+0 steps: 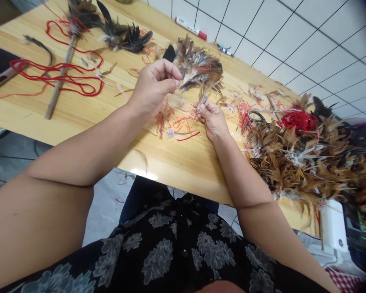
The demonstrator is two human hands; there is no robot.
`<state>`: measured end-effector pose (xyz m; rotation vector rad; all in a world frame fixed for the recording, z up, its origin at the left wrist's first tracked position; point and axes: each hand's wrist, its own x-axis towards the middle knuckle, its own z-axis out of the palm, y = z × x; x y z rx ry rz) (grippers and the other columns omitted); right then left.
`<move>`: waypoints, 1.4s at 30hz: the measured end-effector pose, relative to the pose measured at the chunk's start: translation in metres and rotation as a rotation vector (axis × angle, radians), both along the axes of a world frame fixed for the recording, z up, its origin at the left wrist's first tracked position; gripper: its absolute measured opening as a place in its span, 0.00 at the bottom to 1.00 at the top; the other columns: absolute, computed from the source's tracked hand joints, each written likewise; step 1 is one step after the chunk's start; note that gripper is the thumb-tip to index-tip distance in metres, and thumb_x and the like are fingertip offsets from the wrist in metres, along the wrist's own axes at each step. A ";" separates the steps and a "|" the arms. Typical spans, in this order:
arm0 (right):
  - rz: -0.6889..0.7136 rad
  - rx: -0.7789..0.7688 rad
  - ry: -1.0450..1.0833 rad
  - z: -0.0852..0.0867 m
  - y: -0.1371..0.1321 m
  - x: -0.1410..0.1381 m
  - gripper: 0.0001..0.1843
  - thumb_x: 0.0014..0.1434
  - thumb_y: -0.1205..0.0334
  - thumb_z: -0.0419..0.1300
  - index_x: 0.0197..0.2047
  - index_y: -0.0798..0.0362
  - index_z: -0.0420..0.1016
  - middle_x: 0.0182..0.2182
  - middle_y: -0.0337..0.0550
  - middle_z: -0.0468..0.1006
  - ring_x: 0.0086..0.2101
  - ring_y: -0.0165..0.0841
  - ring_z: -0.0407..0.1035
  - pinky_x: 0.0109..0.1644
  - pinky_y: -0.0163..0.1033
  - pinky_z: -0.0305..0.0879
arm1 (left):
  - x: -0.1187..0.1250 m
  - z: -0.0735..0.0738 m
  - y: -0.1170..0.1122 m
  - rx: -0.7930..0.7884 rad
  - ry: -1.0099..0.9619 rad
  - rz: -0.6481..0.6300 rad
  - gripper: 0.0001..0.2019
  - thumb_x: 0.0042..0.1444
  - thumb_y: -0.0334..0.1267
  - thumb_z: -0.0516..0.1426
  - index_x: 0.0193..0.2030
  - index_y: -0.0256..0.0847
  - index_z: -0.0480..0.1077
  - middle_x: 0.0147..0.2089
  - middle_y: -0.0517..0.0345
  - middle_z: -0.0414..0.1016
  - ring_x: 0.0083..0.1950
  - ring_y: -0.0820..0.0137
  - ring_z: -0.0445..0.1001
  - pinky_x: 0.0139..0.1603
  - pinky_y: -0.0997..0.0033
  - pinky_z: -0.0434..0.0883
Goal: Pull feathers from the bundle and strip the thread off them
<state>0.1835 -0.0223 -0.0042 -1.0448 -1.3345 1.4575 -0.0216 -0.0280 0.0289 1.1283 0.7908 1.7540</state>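
The left hand (154, 87) is raised at the near side of a loose bundle of brown, cream and black feathers (198, 67). Its grip is almost fully closed, with the thumb and fingertips pinched together at the edge of the bundle. The right hand (212, 120) is positioned just below the bundle. Its grip is also closed, with the thumb and forefinger pinching the thin, pale feather shafts (205, 99) that hang from the underside.

Both hands are held above the light wooden tabletop (158, 160). Short red thread scraps (178, 122) lie scattered directly beneath them. To the right of the hands is a large heap of brown and black feathers (295, 158), with a tangle of bright red cord (299, 120) at its far side. To the left, a long red cord (88, 91) lies in loops across a slender wooden stick (53, 99). Beyond the stick is a cluster of glossy black feathers (125, 36). A white marker with a red cap (190, 28) lies on the white tiled surface past the far tabletop edge.
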 end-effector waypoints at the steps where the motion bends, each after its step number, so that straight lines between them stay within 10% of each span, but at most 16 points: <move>1: -0.008 -0.001 0.004 0.000 0.001 0.000 0.30 0.60 0.37 0.83 0.32 0.50 0.75 0.35 0.36 0.82 0.31 0.25 0.66 0.36 0.33 0.66 | 0.000 0.003 -0.001 -0.001 0.004 -0.003 0.10 0.43 0.25 0.69 0.32 0.43 0.80 0.30 0.62 0.74 0.30 0.73 0.63 0.37 0.67 0.58; 8: 0.055 0.016 -0.011 -0.003 0.001 0.000 0.29 0.60 0.37 0.83 0.32 0.49 0.75 0.31 0.34 0.77 0.32 0.27 0.66 0.40 0.35 0.68 | 0.008 -0.004 -0.012 -0.383 0.278 -0.169 0.13 0.59 0.13 0.65 0.38 0.36 0.83 0.34 0.60 0.82 0.36 0.71 0.74 0.46 0.68 0.71; 42: -0.129 0.205 -0.368 -0.019 -0.004 -0.012 0.24 0.66 0.48 0.78 0.30 0.48 0.70 0.30 0.35 0.69 0.38 0.32 0.64 0.47 0.39 0.65 | 0.014 -0.024 -0.010 -0.304 0.408 -0.211 0.14 0.62 0.24 0.70 0.37 0.43 0.72 0.30 0.62 0.75 0.34 0.65 0.79 0.45 0.62 0.80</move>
